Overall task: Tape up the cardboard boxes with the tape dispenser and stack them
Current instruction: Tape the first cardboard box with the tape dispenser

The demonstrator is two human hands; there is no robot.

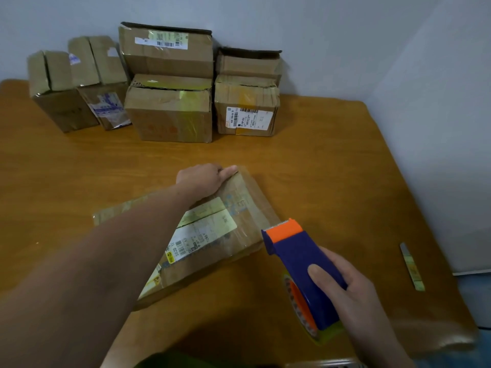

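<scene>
on the table [332, 160], left hand [202, 179] holds the box [239, 208] labelled 502d, right hand [345, 285] grips tape dispenser [295, 253].

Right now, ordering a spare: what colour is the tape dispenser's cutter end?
Orange cutter end on the blue plastic tape dispenser; best in head view.

Beyond the flat cardboard box [236, 211], bare wooden table [318, 168] runs to a row of stacked boxes [170, 112] along the wall [318, 35]. Right of the box the tabletop lies open out to a thin paper strip [412, 266], except at its near right corner, where the right hand [353, 293] holds a tape dispenser [297, 258]. The left hand [203, 179] grips the box's far end, its forearm lying across the top.
</scene>
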